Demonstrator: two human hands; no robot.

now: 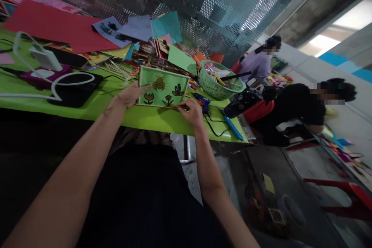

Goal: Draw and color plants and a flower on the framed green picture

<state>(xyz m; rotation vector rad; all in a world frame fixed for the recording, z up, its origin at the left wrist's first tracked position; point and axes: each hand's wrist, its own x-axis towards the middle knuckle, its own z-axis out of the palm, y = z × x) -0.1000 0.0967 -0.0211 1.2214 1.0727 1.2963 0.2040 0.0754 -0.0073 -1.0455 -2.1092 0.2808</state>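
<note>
A framed green picture [162, 88] with dark flower shapes and a brown bee-like figure is tilted up above the table's front edge. My left hand [134, 93] grips its left side, the thumb lying over the front. At the picture's lower right, my right hand [192, 111] is closed on a thin brown stick [175, 106], whose tip lies along the bottom edge of the frame. Whether the stick is a pencil or a plain strip, I cannot tell. Just right of that hand lies a blue glue gun [202, 100] with a dark cord.
The green-covered table [139, 118] holds a green basket [216, 85], loose wooden sticks [117, 69], coloured paper [55, 25] and a white charger [45, 58] with cables. A blue tool [233, 127] lies near the right edge. Two people [293, 108] sit at the right.
</note>
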